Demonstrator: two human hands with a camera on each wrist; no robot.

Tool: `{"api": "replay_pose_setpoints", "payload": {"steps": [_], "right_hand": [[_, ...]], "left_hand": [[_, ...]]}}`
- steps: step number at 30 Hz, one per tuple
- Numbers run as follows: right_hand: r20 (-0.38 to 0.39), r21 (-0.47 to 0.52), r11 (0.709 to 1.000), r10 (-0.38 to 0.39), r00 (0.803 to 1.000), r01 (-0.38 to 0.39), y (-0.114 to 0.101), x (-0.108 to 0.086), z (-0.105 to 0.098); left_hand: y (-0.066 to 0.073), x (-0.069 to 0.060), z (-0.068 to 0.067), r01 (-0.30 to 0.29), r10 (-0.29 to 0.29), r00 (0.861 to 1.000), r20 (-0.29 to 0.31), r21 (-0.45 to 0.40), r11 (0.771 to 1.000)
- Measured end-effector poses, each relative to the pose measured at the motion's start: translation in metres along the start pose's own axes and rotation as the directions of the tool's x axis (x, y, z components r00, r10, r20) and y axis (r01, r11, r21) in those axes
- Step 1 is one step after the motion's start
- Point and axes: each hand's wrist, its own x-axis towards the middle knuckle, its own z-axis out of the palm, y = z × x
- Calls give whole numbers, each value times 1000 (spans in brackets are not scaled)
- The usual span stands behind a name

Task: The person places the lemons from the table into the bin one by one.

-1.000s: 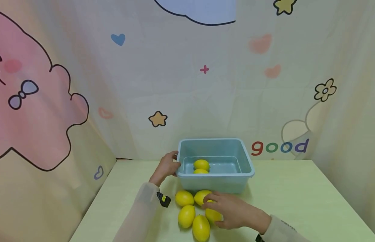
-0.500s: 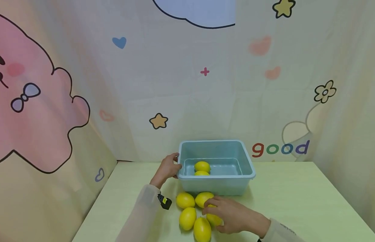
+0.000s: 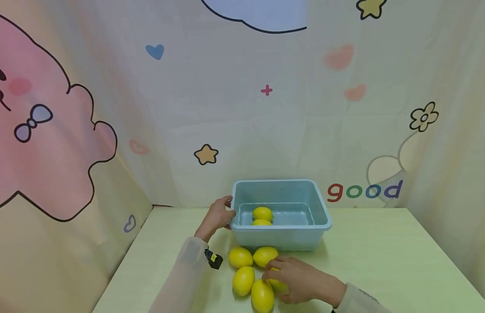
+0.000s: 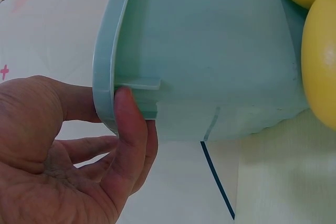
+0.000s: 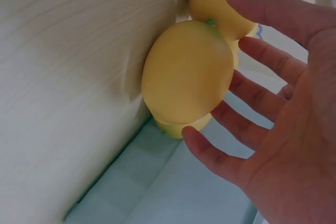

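Note:
A light blue plastic basin [image 3: 281,239] stands at the back of the table with two lemons [image 3: 263,213] inside. My left hand [image 3: 215,217] pinches its left rim between thumb and fingers, plainly seen in the left wrist view. In front of the basin several more lemons [image 3: 243,281] lie in a loose ring. Over the right-hand one [image 3: 279,286] reaches my right hand [image 3: 299,280], partly covering it. From the right wrist view, its fingers are spread beside a lemon [image 5: 188,72], not wrapped round it; whether the fingertips touch is hard to tell.
A pale wood-grain table [image 3: 375,252] extends to both sides of the basin. Right behind it hangs a printed curtain [image 3: 289,139], and another curtain side [image 3: 51,243] borders the table on the left.
My right hand has lowered slightly over the right-hand lemon, its fingertips coming nearer to the front of the ring. The left hand keeps its grip on the basin, which stays in place.

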Motion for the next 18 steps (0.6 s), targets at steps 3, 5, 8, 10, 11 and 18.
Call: {"api": "replay_pose_setpoints", "payload": {"steps": [3,5,8,10,11,18], "right_hand": [[11,0,1000,18,1000,-18,0,1,3],[8,1,1000,24,1000,-24,2,2,4],[1,3,1000,29,1000,-29,4,1,6],[4,10,999,39,999,-40,5,1,8],[7,13,999,46,999,-46,5,1,9],[72,68,991,110,991,-115,9,2,14]], "left_hand": [[-1,0,0,0,0,1000,-1,1,1000],[-1,0,0,2,-2,1000,-2,4,1000],[-1,0,1,11,-11,1000,1,3,1000],[0,-1,1,18,-18,1000,1,2,1000],[0,-1,1,22,-22,1000,1,0,1000],[2,-1,1,27,-27,1000,-3,7,1000]]}}
